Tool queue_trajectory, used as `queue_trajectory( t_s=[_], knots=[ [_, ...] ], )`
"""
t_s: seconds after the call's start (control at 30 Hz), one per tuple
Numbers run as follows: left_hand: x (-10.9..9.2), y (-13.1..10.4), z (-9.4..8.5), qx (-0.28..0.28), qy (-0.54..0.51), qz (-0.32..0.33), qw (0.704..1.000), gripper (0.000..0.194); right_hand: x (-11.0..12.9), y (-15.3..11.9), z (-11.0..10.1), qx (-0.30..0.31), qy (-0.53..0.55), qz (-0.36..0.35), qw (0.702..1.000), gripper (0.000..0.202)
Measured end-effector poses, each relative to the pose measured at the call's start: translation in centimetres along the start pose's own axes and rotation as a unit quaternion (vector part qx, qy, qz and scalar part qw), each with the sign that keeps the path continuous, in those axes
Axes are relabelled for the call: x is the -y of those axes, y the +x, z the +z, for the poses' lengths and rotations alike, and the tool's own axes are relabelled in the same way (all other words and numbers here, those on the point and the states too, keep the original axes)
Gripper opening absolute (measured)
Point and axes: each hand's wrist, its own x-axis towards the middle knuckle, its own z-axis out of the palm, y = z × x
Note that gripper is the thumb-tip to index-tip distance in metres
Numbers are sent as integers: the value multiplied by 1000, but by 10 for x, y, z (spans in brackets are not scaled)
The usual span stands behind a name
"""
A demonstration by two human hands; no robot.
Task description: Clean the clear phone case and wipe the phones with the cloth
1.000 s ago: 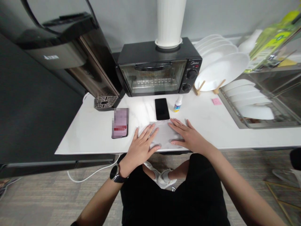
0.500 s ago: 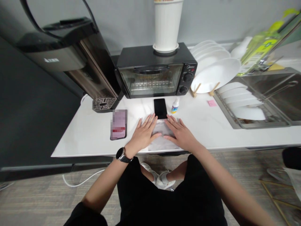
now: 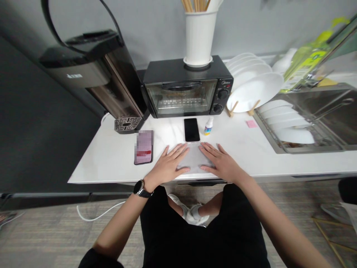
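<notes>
A thin greyish-white cloth or sheet (image 3: 194, 160) lies flat at the counter's front edge. My left hand (image 3: 169, 163) rests palm down on its left side, fingers extended. On its right side lies my right hand (image 3: 220, 162), also flat with the thumb apart. Just beyond the fingertips is a black-screened phone (image 3: 192, 130), and a small white bottle (image 3: 208, 125) with a blue and yellow label stands to its right. Another phone with a lit, pixelated screen (image 3: 144, 147) lies left of my left hand.
A black toaster oven (image 3: 181, 96) stands behind, bearing a white cup (image 3: 199, 39) of chopsticks. At left is a tall dispenser (image 3: 111, 82). White plates (image 3: 256, 89), a pink note (image 3: 251, 124) and a sink rack (image 3: 309, 150) are at right.
Both hands have slid back a little toward the counter's front edge, away from the black-screened phone, and now sit slightly farther apart. The view has shifted a little.
</notes>
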Motion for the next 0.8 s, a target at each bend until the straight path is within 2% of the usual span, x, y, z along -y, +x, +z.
queue_trajectory(
  t_s=[0.13, 0.27, 0.37, 0.43, 0.53, 0.6, 0.73, 0.8],
  knots=[
    [-1, -5, -3, -13, -9, -2, 1000, 54, 1, -6, -3, -27, 38, 14, 999, 62],
    [-4, -10, -6, -19, -23, 10, 1000, 56, -5, -7, -6, -110, 108, 95, 983, 54],
    [-8, -9, -8, -37, -35, 7, 999, 54, -17, 8, -5, -185, 138, 127, 965, 46],
    [-11, -4, -10, -61, -43, -8, 997, 48, -26, 26, -3, -211, 139, 127, 959, 46],
    [-17, 6, -15, -95, -61, -17, 993, 41, -33, 51, 1, -202, 132, 115, 963, 41],
    [-21, 11, -19, -115, -77, -21, 990, 40, -30, 60, 1, -178, 128, 98, 971, 32],
    [-25, 15, -25, -145, -90, -43, 984, 43, -5, 48, -4, -118, 112, 45, 986, 26],
    [-26, 14, -26, -135, -73, -52, 987, 39, 9, 36, -8, -91, 99, 24, 991, 25]
  ],
)
